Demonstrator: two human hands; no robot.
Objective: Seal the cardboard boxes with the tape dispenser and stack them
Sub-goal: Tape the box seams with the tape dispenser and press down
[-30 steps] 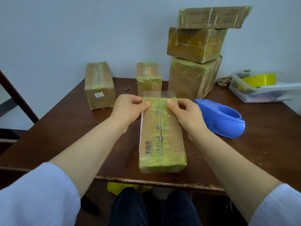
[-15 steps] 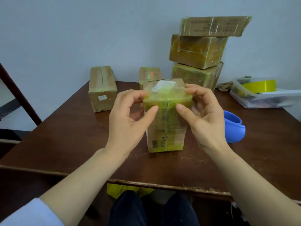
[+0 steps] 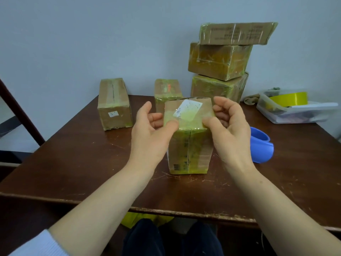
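Camera: head view, looking down past both forearms onto table (image 3: 73, 154).
Upended box (image 3: 190, 148): stands on end near front middle of table, white sticker (image 3: 188, 109) on upward face, glossy yellowish tape over top and down front seam.
Left hand (image 3: 149, 137): grips upper left corner of upended box, thumb flat on top face, fingers curled against left side.
Right hand (image 3: 230, 133): grips upper right corner, thumb on top front edge, fingers curled beside right side.
Tape dispenser (image 3: 261, 145): blue, lies on table just right of upended box, partly behind right wrist, untouched.
Stack (image 3: 219, 61): three taped boxes piled at back right by wall, topmost overhanging rightward.
Step in hand: probably pressing tape down over end face; sealing looks nearly done.
Next move: probably calls for a firm two-handed lift and square placement on uneven stack, or a reach right for tape dispenser if another strip is needed.
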